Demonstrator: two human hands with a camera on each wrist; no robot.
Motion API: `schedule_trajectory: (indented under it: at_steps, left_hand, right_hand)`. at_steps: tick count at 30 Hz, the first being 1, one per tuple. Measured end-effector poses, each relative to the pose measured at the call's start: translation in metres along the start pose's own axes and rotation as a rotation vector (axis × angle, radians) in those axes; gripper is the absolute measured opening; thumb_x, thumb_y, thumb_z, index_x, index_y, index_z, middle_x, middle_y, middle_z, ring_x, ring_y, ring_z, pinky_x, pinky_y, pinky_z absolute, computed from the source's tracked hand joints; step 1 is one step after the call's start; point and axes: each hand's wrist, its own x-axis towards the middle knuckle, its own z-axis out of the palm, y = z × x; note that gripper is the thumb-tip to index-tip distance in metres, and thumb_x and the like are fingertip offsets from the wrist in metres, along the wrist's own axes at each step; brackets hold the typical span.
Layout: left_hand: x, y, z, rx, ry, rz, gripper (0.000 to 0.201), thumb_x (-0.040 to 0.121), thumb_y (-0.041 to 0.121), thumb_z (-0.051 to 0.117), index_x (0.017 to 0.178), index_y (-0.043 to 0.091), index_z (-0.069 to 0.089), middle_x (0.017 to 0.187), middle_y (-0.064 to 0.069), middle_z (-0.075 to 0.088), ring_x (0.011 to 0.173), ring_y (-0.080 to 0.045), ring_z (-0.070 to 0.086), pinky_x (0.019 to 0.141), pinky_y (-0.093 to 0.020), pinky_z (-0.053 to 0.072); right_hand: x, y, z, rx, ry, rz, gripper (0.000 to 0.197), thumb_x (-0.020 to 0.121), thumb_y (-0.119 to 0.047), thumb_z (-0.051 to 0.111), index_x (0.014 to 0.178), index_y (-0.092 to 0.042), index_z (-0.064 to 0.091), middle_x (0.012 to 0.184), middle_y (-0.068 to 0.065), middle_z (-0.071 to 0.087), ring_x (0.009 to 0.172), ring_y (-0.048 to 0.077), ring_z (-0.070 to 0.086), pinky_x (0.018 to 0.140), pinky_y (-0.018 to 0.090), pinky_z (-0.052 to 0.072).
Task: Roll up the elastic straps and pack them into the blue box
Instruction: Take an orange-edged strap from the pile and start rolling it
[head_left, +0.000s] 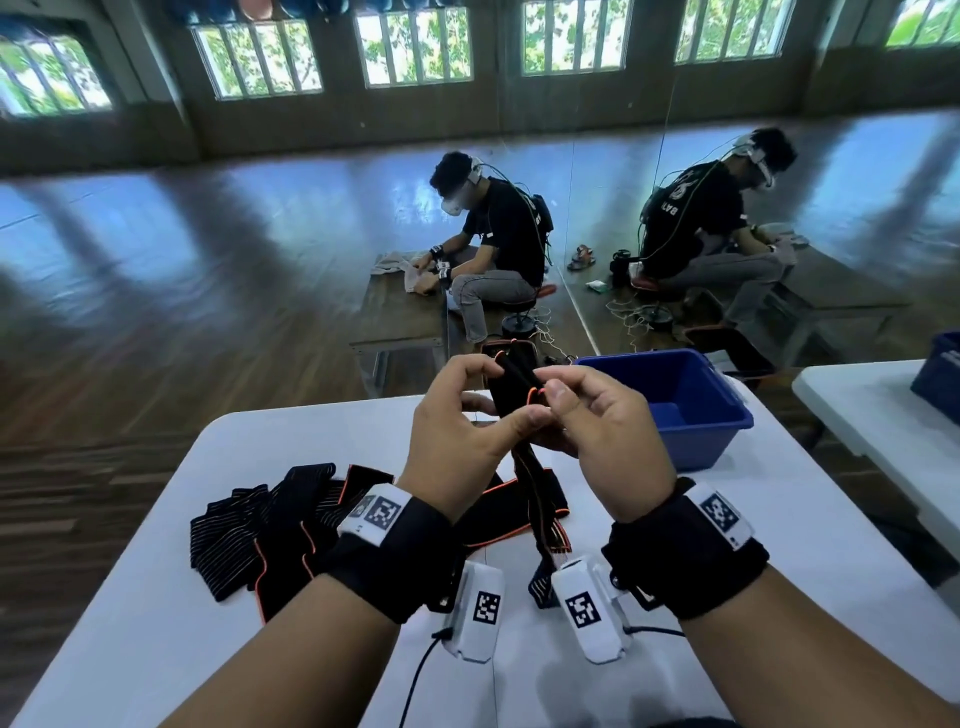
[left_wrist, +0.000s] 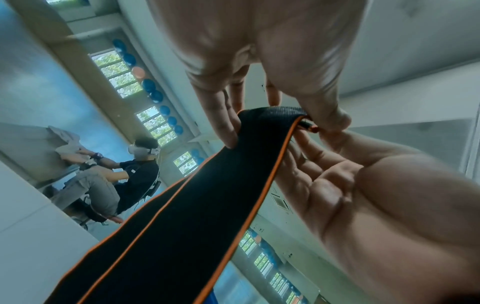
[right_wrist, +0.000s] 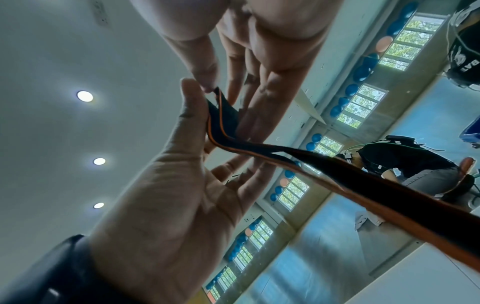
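From the head view, the left hand and right hand pinched the upper end of a black, orange-edged strap above the tabletop's middle, its long axis running down between the wrists, lower end hidden; the blue box sat at the far right corner. The left wrist view showed the strap gripped by thumbs and fingertips, perhaps already rolled at the tip. The right wrist view blurred the trailing strap.

Left hand and right hand are raised together, fingers curled and pinching.
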Motion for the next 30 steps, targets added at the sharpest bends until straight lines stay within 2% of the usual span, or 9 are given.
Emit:
schedule_trajectory:
  at_steps: [4,9,12,14,17,20,25,28,30]
  left_hand:
    - [0.002,0.001,0.004,0.067,-0.008,0.072,0.056,0.063,0.058,0.082,0.106,0.031,0.059,0.108,0.007,0.063,0.090,-0.013,0.065,0.064,-0.023,0.058]
    - [0.004,-0.001,0.009,0.154,-0.039,0.114,0.060,0.060,0.053,0.083,0.108,0.030,0.056,0.111,0.003,0.059,0.088,-0.012,0.063,0.068,-0.039,0.061]
    - [0.003,0.000,0.008,0.157,-0.111,0.121,0.066,0.059,0.053,0.087,0.112,0.029,0.056,0.114,0.003,0.057,0.094,-0.016,0.061,0.081,-0.037,0.059]
    - [0.002,0.002,0.005,0.204,-0.138,0.165,0.059,0.066,0.052,0.084,0.115,0.029,0.059,0.114,0.006,0.056,0.102,-0.015,0.057,0.092,-0.032,0.053]
    - [0.003,-0.002,0.004,0.183,-0.163,0.155,0.043,0.079,0.034,0.080,0.117,0.030,0.059,0.114,0.001,0.057,0.111,-0.016,0.058,0.099,-0.039,0.049]
    - [0.001,-0.005,0.013,-0.052,-0.208,-0.013,0.039,0.081,0.015,0.074,0.114,0.027,0.056,0.100,0.004,0.061,0.092,-0.018,0.062,0.083,-0.045,0.055]
    - [0.002,-0.006,0.027,-0.238,-0.101,-0.192,0.028,0.085,0.016,0.062,0.109,0.028,0.052,0.101,-0.001,0.057,0.094,-0.024,0.060,0.087,-0.051,0.054]
    - [0.005,-0.004,0.027,-0.248,-0.100,-0.174,0.027,0.094,0.006,0.056,0.112,0.026,0.052,0.104,0.000,0.055,0.095,-0.017,0.061,0.083,-0.041,0.055]
    - [0.006,-0.002,0.027,-0.263,-0.124,-0.146,0.028,0.096,0.005,0.054,0.114,0.025,0.051,0.106,0.002,0.056,0.091,-0.012,0.062,0.078,-0.033,0.053]
  right_hand:
    - [0.002,-0.006,-0.010,0.040,-0.042,0.024,0.021,0.099,-0.020,0.057,0.112,-0.008,0.068,0.084,0.013,0.073,0.085,0.030,0.074,0.080,0.049,0.061]
    - [0.006,-0.005,-0.018,0.066,-0.084,0.022,0.025,0.086,-0.013,0.073,0.108,-0.004,0.066,0.079,0.003,0.073,0.074,0.017,0.072,0.072,0.036,0.061]
    - [0.009,-0.006,-0.024,0.032,-0.027,0.020,0.014,0.088,-0.002,0.069,0.102,-0.005,0.069,0.074,0.005,0.073,0.069,0.016,0.072,0.064,0.029,0.058]
    - [0.012,-0.007,-0.030,0.030,0.022,0.029,0.012,0.091,-0.001,0.064,0.102,-0.003,0.070,0.075,0.009,0.075,0.072,0.020,0.074,0.066,0.035,0.061]
    - [0.015,-0.008,-0.036,0.016,0.063,0.026,0.015,0.096,-0.004,0.058,0.104,-0.003,0.071,0.083,0.014,0.076,0.079,0.027,0.075,0.072,0.043,0.061]
    - [0.014,-0.004,-0.031,-0.072,0.028,0.027,0.019,0.101,-0.018,0.052,0.109,-0.012,0.069,0.093,0.009,0.075,0.089,0.025,0.073,0.081,0.051,0.060]
    - [0.004,0.011,-0.014,-0.103,-0.120,0.069,0.043,0.099,-0.038,0.050,0.136,-0.019,0.041,0.121,0.002,0.064,0.112,0.016,0.064,0.099,0.051,0.051]
    - [0.002,0.017,-0.011,-0.151,-0.134,0.013,0.062,0.100,-0.026,0.049,0.153,-0.031,0.016,0.145,0.000,0.046,0.131,0.013,0.050,0.109,0.045,0.044]
    - [0.004,0.017,-0.012,-0.199,-0.095,-0.019,0.066,0.096,-0.025,0.048,0.151,-0.039,0.015,0.150,0.000,0.040,0.135,0.015,0.045,0.110,0.047,0.042]
